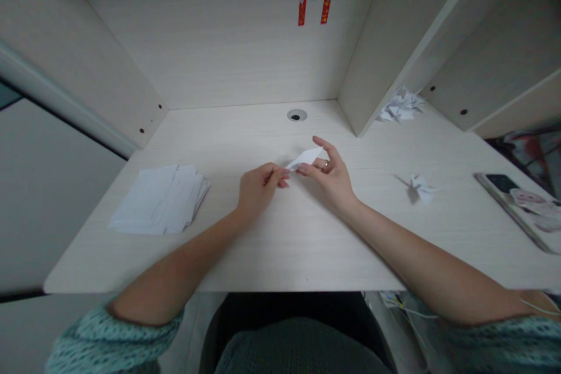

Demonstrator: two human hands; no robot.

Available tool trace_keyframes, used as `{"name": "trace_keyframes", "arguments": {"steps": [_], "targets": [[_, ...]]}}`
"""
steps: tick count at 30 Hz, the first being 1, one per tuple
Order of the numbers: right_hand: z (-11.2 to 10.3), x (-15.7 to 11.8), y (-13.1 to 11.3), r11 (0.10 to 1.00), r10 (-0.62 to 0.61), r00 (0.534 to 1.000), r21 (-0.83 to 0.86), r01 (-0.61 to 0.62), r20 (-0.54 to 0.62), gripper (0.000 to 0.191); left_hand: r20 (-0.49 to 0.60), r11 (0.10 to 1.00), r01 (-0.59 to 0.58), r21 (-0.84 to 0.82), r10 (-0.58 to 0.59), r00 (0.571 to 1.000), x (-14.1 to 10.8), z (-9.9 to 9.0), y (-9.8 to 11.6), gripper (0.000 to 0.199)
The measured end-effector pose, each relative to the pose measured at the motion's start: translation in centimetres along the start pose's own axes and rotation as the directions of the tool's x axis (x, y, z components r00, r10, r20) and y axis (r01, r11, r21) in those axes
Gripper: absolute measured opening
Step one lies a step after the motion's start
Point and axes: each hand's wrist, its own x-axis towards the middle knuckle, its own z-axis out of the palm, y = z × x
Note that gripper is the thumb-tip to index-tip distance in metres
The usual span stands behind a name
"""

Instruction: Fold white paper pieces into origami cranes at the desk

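Observation:
A small folded piece of white paper (307,156) is held between my two hands, above the middle of the desk. My left hand (262,187) pinches its narrow left end between thumb and fingers. On the other side my right hand (331,175) grips its lower right part with the thumb and a ringed finger, while the index finger sticks up and away from it. To the left lies a stack of white paper sheets (153,198), spread a little unevenly. A finished-looking folded paper crane (421,188) sits on the desk to the right of my right hand.
A heap of folded white papers (402,105) rests at the back right beside the upright panel (372,70). A phone (526,204) or flat case with a picture lies at the right edge. The desk (245,257) has a round cable hole (297,115) near the back wall.

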Motion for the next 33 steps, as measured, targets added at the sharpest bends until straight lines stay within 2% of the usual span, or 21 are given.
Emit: {"name": "trace_keyframes", "arguments": {"steps": [3,5,10,13,21,26,28,30,33], "targets": [[0.2,-0.2,0.3,0.998,0.056,0.998,-0.017,-0.056,0.030,0.038,0.001,0.995,-0.028,0.092,0.028,1.000,-0.2,0.0,0.4,0.031],[0.2,-0.3,0.6,0.997,0.057,0.998,-0.043,-0.056,0.016,0.027,0.002,0.988,-0.033,0.152,0.033,0.999,-0.3,0.1,0.6,0.031],[-0.1,0.0,1.2,0.997,0.068,0.998,-0.034,-0.068,-0.013,0.025,0.038,0.947,-0.067,0.314,0.058,0.998,-0.1,0.1,0.5,0.031],[-0.2,0.2,1.5,0.997,0.071,0.997,-0.038,-0.072,-0.030,0.025,0.044,0.930,-0.083,0.358,0.072,0.996,-0.1,0.1,0.4,0.032],[0.0,0.2,1.4,0.997,0.067,0.991,-0.040,-0.072,-0.118,0.027,0.038,0.937,-0.071,0.341,0.062,0.997,0.1,0.3,0.0,0.033],[-0.6,0.8,0.8,0.999,0.044,0.960,-0.013,-0.050,-0.277,0.031,-0.026,0.953,-0.029,0.302,0.038,0.999,0.6,-0.4,-0.2,0.030],[-0.7,0.8,0.5,0.999,0.018,0.969,-0.024,-0.025,-0.246,0.027,-0.061,0.968,-0.014,0.250,0.030,0.998,0.7,-0.6,-0.2,0.029],[-0.5,0.5,0.4,0.998,0.002,0.992,-0.056,-0.009,-0.129,0.025,-0.058,0.975,-0.038,0.219,0.052,0.997,0.7,-0.7,0.0,0.029],[-0.2,0.0,0.8,0.995,-0.006,1.000,-0.100,0.008,0.024,0.023,0.059,0.964,-0.117,0.239,0.106,0.993,0.3,-0.3,0.1,0.031]]}}
